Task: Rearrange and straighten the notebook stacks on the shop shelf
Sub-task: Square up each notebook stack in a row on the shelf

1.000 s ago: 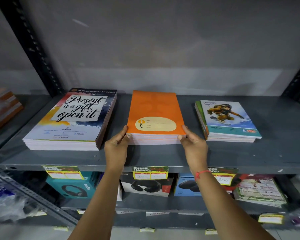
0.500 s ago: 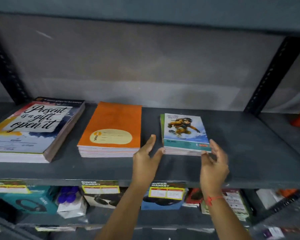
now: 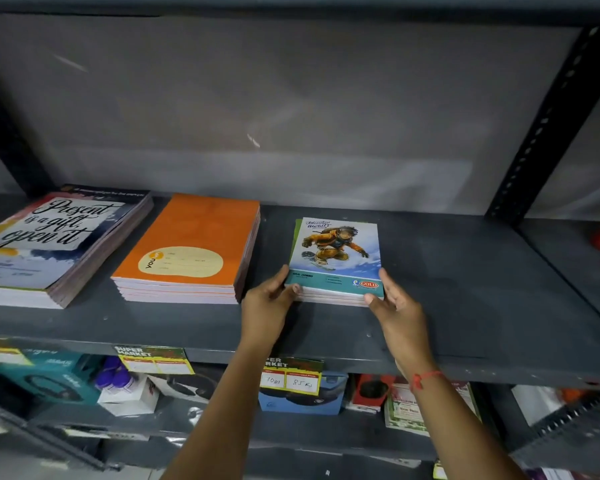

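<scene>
On the dark grey metal shelf (image 3: 465, 289), left to right: a large lettered-cover notebook stack (image 3: 56, 247), an orange-covered notebook stack (image 3: 191, 251), then a small blue snowboarder-cover notebook stack (image 3: 335, 261), its front corners pinched between left hand (image 3: 269, 303) and right hand (image 3: 397, 310).

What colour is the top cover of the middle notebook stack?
Orange, with a pale yellow label patch, on the middle stack; seen in the head view.
</scene>
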